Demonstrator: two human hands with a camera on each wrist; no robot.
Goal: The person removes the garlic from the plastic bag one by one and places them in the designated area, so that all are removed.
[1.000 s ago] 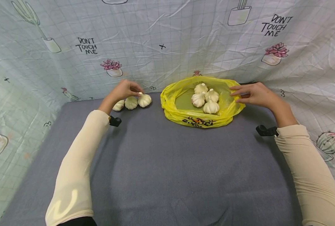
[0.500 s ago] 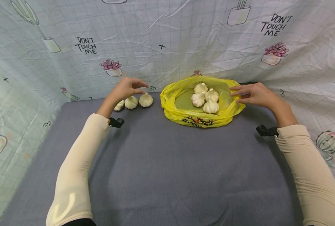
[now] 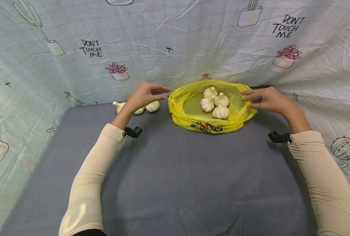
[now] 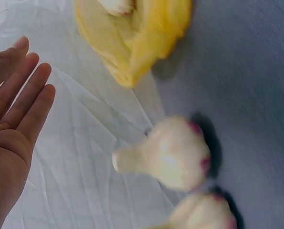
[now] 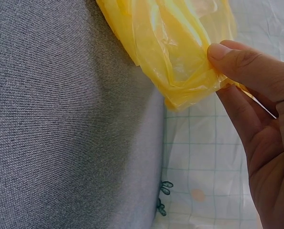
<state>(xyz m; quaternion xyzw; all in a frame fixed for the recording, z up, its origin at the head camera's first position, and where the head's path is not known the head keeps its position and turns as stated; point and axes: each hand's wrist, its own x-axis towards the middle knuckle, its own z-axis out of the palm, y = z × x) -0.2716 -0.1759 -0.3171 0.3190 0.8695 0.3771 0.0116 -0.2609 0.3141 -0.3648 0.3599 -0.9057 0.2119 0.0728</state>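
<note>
My left hand [image 3: 148, 95] hovers with fingers extended and nothing in them, its fingertips close to the left rim of a yellow plastic bag [image 3: 213, 126]. Beneath and behind that hand, three garlic bulbs stand in a row on the grey cloth; the right-end bulb [image 3: 152, 106] shows beside the wrist, the middle one [image 3: 139, 111] is partly covered, and the left-end one [image 3: 118, 106] peeks out past the forearm. Inside the wide-mouthed bag several more garlic bulbs [image 3: 221, 111] lie clustered. The right hand [image 5: 266, 100] pinches the bag's right rim between thumb and fingers.
A grey cloth [image 3: 192, 173] covers the table. Behind it and along both sides hangs a printed curtain [image 3: 163, 42] with plant drawings, close behind the bag and the bulb row.
My left hand has let go of the right-end garlic bulb, lifted off it and moved right toward the bag. The right hand stays at the bag's rim.
</note>
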